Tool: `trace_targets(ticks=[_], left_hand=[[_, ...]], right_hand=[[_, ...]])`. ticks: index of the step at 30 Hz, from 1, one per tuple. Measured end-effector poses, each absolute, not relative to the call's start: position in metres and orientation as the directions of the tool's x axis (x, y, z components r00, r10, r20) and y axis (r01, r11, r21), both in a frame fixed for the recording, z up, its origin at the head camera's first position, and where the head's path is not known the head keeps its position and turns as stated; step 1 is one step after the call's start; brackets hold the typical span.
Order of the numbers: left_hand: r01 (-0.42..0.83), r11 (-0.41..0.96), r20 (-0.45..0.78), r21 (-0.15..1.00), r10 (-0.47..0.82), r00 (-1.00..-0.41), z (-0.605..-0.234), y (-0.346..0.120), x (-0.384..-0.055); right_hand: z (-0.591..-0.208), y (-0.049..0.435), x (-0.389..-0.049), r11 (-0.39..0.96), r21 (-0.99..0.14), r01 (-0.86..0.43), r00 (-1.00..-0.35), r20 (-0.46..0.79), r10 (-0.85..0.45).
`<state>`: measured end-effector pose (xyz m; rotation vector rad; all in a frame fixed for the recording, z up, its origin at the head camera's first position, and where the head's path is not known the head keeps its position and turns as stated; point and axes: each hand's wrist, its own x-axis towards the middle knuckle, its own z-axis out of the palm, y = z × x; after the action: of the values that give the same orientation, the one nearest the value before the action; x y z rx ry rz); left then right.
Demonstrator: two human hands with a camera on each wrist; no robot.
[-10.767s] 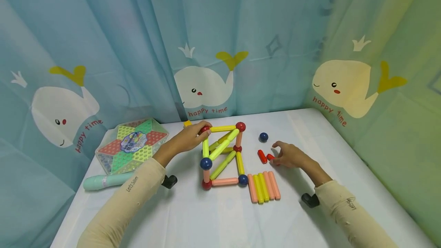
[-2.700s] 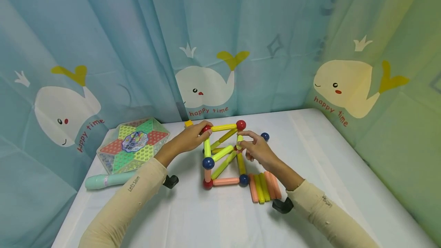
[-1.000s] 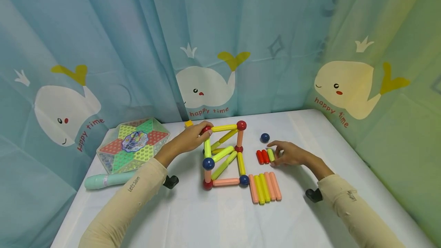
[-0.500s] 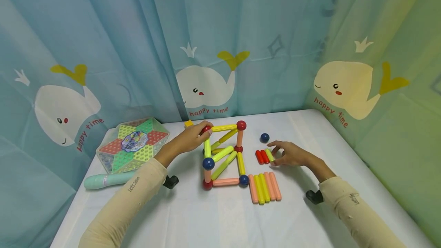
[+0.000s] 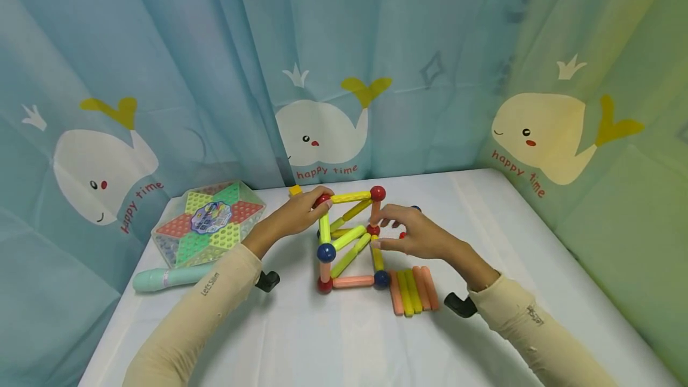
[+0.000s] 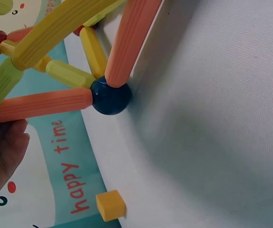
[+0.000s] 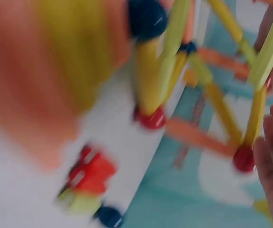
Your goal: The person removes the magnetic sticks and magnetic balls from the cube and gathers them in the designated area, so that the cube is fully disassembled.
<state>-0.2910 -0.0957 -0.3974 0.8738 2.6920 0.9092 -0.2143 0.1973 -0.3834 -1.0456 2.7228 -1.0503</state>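
Observation:
A boxy frame of magnetic sticks (image 5: 352, 197) and balls stands mid-table. My left hand (image 5: 295, 212) pinches the red ball (image 5: 322, 200) at its back left top corner; fingers (image 6: 8, 149) show against that joint in the left wrist view. A lime stick (image 5: 349, 236) slants from the blue ball (image 5: 326, 252) at the front left top, its other end free of the right top red ball (image 5: 378, 193). My right hand (image 5: 421, 236), thumb and fingers apart, is beside the frame's right side and holds nothing. Two short red sticks (image 7: 92, 172) and a short lime one (image 7: 82, 202) lie behind it.
Pink and yellow sticks (image 5: 411, 291) lie in a row at the frame's front right. A loose blue ball (image 7: 110, 216) is near the short sticks. A star-patterned game box (image 5: 236, 236) and a mint cylinder (image 5: 172, 278) are left; a yellow block (image 5: 295, 190) sits at the back.
My right hand set a short lime stick from the frame's slanting bar beside the two red ones, then let go and moved left to the frame. My left hand keeps hold of the red ball.

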Motion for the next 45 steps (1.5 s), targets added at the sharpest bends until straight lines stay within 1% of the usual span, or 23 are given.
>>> trace_targets(ticks=[5, 9, 14, 21, 26, 32, 39, 42, 45], left_hand=[[0.481, 0.635, 0.021, 0.605, 0.591, -0.807, -0.401, -0.094, -0.293], [0.495, 0.625, 0.029, 0.604, 0.604, -0.797, -0.402, -0.091, -0.293], [0.500, 0.619, 0.040, 0.605, 0.604, -0.796, -0.402, -0.090, -0.293], [0.516, 0.605, 0.060, 0.606, 0.613, -0.788, -0.402, -0.092, -0.294], [0.524, 0.604, 0.069, 0.601, 0.614, -0.786, -0.401, -0.092, -0.293], [0.520, 0.616, 0.067, 0.592, 0.605, -0.793, -0.399, -0.093, -0.292], [0.514, 0.620, 0.062, 0.593, 0.602, -0.796, -0.397, -0.094, -0.292], [0.505, 0.623, 0.053, 0.597, 0.598, -0.800, -0.397, -0.095, -0.291], [0.494, 0.629, 0.043, 0.600, 0.591, -0.805, -0.396, -0.095, -0.290]], right_hand=[[-0.389, 0.163, -0.220, 0.508, -0.582, -0.635, -0.703, 0.164, -0.692], [-0.396, 0.149, -0.223, 0.500, -0.590, -0.634, -0.680, 0.118, -0.723], [-0.401, 0.140, -0.226, 0.479, -0.604, -0.637, -0.659, 0.105, -0.744], [-0.407, 0.135, -0.226, 0.429, -0.601, -0.674, -0.588, 0.085, -0.804], [-0.410, 0.136, -0.222, 0.385, -0.603, -0.699, -0.553, 0.114, -0.825], [-0.411, 0.138, -0.218, 0.381, -0.617, -0.688, -0.569, 0.134, -0.811], [-0.410, 0.135, -0.215, 0.369, -0.627, -0.686, -0.600, 0.200, -0.774], [-0.410, 0.136, -0.215, 0.382, -0.639, -0.667, -0.621, 0.195, -0.759], [-0.410, 0.140, -0.214, 0.415, -0.648, -0.639, -0.648, 0.162, -0.745]])
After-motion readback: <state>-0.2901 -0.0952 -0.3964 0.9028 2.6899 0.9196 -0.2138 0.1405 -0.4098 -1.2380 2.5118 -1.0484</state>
